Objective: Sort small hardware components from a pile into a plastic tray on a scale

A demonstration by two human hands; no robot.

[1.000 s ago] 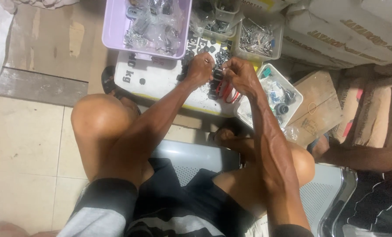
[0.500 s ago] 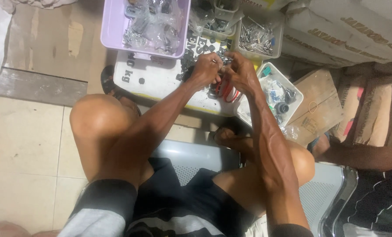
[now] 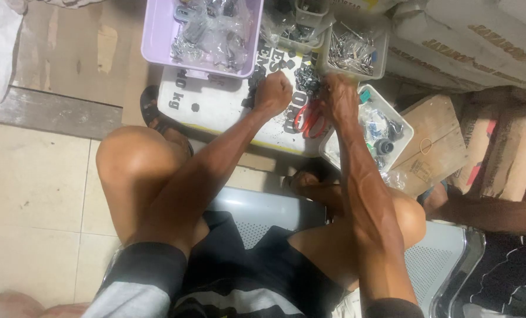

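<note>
Seated person, seen from above, both arms stretched forward over the knees to a low white work surface (image 3: 216, 109) with dark print.

Left hand (image 3: 273, 92): curled into a closed fist, knuckles up, resting at the edge of a pile of small dark parts (image 3: 306, 79). Whatever it holds is hidden inside the fist; cannot tell what it is.

Right hand (image 3: 339, 94): palm down, fingers bent into the same pile of dark parts. Fingertips hidden; cannot tell whether it pinches anything.

The two hands sit near each other, a small gap between them. One pair of red-handled scissors (image 3: 310, 119) lies on the white surface in that gap, just below the hands, touching neither as far as I can see.

Containers counted, four:
- One lilac plastic tub (image 3: 157, 35), beyond the left hand, holding clear bags of metal bits.
- One small clear tub (image 3: 357, 53), beyond the right hand, filled with thin silvery metal pieces.
- One white tray (image 3: 401, 132), just right of the right forearm, with mixed blue, white and dark small parts.
- One small grey tub (image 3: 311, 12) at the top edge, contents unclear.

One piece of brown cardboard (image 3: 436, 144) lies right of the white tray. One dark sandal (image 3: 154, 112) shows beyond the left knee. A second person's arm (image 3: 492, 212) enters from the right edge.
</note>
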